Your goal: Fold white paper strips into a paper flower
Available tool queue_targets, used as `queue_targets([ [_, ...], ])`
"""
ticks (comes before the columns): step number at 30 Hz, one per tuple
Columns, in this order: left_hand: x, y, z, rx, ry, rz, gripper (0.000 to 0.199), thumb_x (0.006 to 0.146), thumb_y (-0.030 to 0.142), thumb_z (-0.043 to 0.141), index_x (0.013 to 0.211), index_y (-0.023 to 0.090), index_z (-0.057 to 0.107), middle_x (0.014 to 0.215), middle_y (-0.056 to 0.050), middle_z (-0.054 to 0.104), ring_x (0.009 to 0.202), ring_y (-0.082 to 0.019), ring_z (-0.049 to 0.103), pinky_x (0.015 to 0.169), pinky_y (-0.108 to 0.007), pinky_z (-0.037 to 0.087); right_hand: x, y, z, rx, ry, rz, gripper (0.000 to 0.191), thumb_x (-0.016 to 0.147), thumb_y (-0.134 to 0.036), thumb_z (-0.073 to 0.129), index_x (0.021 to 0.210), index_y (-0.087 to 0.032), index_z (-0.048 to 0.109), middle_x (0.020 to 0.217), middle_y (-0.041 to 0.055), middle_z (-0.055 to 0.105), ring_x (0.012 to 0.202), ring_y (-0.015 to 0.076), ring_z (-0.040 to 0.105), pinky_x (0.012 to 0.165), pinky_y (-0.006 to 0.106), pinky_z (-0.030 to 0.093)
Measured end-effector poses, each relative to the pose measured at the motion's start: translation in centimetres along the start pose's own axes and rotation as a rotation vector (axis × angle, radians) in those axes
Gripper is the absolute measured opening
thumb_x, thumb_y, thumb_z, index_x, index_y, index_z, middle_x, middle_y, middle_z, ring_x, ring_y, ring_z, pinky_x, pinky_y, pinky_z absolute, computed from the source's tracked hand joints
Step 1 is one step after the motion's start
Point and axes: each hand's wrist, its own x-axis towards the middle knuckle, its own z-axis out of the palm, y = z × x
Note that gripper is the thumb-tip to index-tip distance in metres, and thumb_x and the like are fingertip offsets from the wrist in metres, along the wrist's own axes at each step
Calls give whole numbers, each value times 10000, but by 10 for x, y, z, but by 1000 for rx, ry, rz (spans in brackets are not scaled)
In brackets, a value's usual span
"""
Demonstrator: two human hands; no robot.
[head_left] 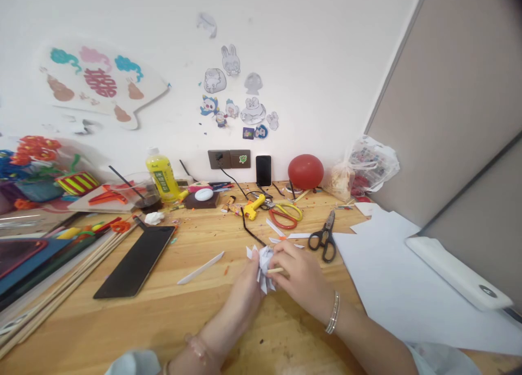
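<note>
Above the wooden table, my left hand [247,280] is closed around a folded white paper piece [265,260] with pointed strips sticking out like petals. My right hand [300,270] meets it from the other side, fingers bent round a short, thin wooden stick [275,270] whose tip is at the paper. Part of the paper is hidden behind my fingers. Just beyond my hands lie cut white paper strips [274,227], and one longer strip [201,268] rests to the left. Black-handled scissors [324,238] lie right of my right hand.
Behind are a yellow glue gun [255,207], scissors with red and yellow handles [285,217], a red balloon [305,171], a phone [263,170] and a yellow bottle [163,174]. A black tablet [136,262] lies left; white paper sheets [391,277] and a white device [457,272] are right.
</note>
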Motion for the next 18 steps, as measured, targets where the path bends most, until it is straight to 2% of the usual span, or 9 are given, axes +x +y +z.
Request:
queue_targets([
  [4,2,-2,-3,38,-32,31,336,720,478,590,693,146,540,545,30,537,482,-92,452,477,-218,366,0,2,0,27,-15,-58,119,770,-100,570,698,-192,594,853,10,601,752,139,565,671,249,420],
  [8,4,-3,-6,50,-48,30,359,708,498,594,670,152,504,524,41,500,458,-79,413,445,-207,332,1,3,-2,46,-22,-86,114,802,-155,554,706,-196,602,794,14,624,726,147,572,650,256,426],
  [15,2,-1,-5,116,-43,8,384,700,536,577,648,166,489,527,30,526,460,-95,427,441,-214,311,1,0,-5,25,-55,-82,140,812,-146,526,694,-196,580,746,2,634,685,144,577,610,243,404],
  [18,5,1,-7,130,-32,10,381,707,546,560,708,166,525,575,16,560,518,-124,478,496,-235,352,2,0,-8,12,-51,-49,160,809,-147,523,666,-199,570,697,-6,619,657,139,566,597,235,392],
])
